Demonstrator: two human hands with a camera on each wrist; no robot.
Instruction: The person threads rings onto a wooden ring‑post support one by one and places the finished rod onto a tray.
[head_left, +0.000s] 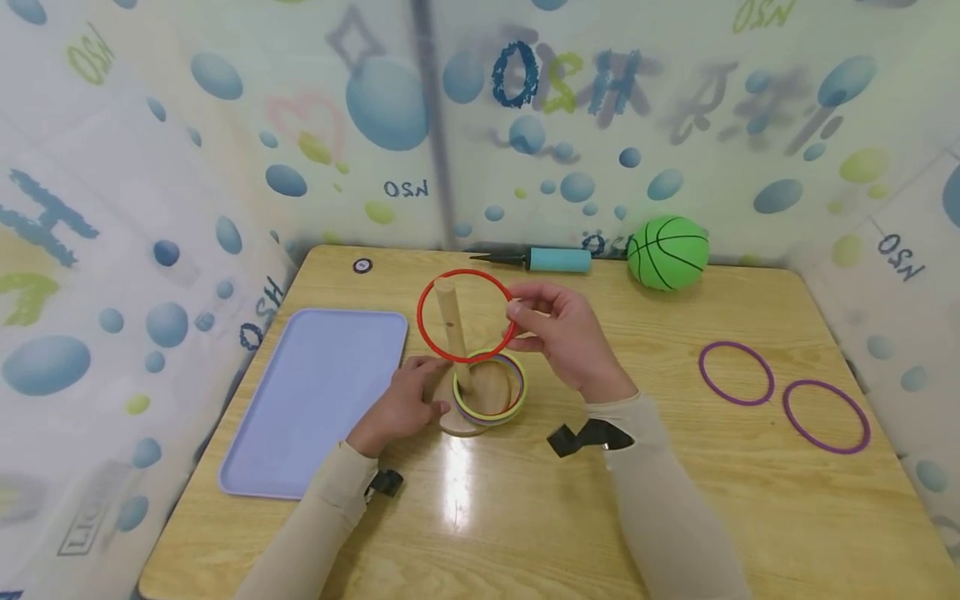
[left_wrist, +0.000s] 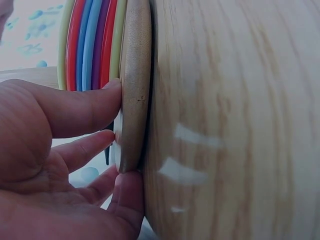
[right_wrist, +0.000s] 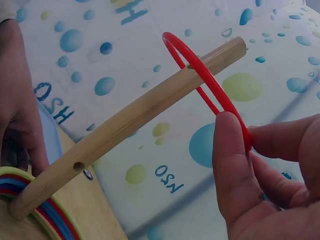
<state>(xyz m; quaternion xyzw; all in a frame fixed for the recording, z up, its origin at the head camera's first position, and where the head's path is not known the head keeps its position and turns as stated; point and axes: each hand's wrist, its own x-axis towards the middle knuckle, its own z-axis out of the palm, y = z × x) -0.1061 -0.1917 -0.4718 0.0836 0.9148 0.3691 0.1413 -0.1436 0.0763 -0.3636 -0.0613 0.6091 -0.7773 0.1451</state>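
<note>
A wooden peg stand (head_left: 452, 329) stands upright on a round base near the table's middle. Several coloured rings (head_left: 522, 400) lie stacked round the foot of the peg; the left wrist view shows yellow, red, blue and purple ones. Thumb and fingertips of my right hand (head_left: 566, 333) pinch a red ring (right_wrist: 207, 80). That ring encircles the upper peg, tilted, and the peg's tip pokes through it in the right wrist view. My left hand (head_left: 405, 400) holds the rim of the wooden base (left_wrist: 135, 95), thumb and fingers curved against it.
Left of the stand lies a light blue tray (head_left: 318, 400). Two purple rings (head_left: 737, 402) (head_left: 825, 451) lie on the right side of the table. Along the back are a small round disc (head_left: 362, 266), a blue hand pump (head_left: 558, 260) and a green ball (head_left: 668, 253), near the patterned wall.
</note>
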